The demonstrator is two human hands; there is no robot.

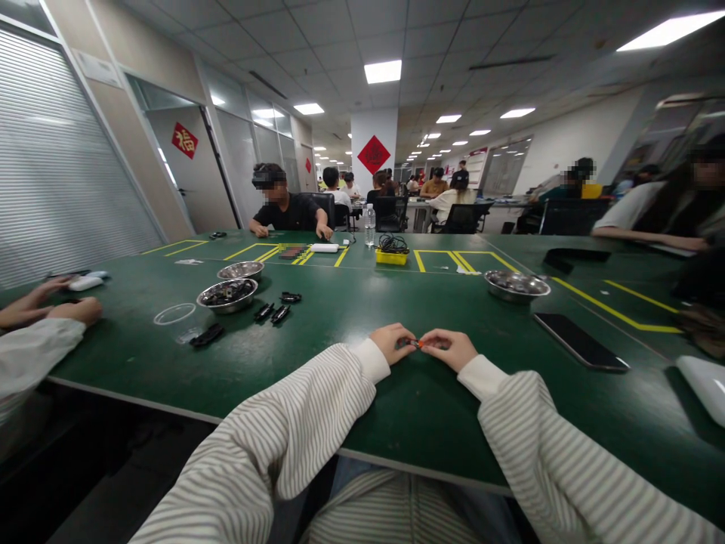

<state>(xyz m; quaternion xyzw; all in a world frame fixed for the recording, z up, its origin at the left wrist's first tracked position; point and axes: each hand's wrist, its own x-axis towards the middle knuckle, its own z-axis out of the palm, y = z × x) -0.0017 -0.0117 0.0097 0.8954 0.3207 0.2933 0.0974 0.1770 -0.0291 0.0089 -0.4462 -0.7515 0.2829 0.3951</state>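
Both my hands meet above the green table (362, 317), fingertips closed on a small part (418, 344) with orange on its right side and a darker left side. My left hand (393, 344) pinches its left end, and my right hand (451, 347) pinches the orange end. The part is too small to name, and fingers partly cover it. Left of my hands lie several loose black plastic pieces (279, 314), with a longer black piece (207, 335) farther left.
Steel bowls (226, 308) of dark parts stand on the left; another steel bowl (516, 296) stands right. A phone (581, 341) lies right of my hands. Farther back are a yellow box (392, 258) of cables and a water bottle (370, 225). A co-worker's hands (73, 310) are at far left.
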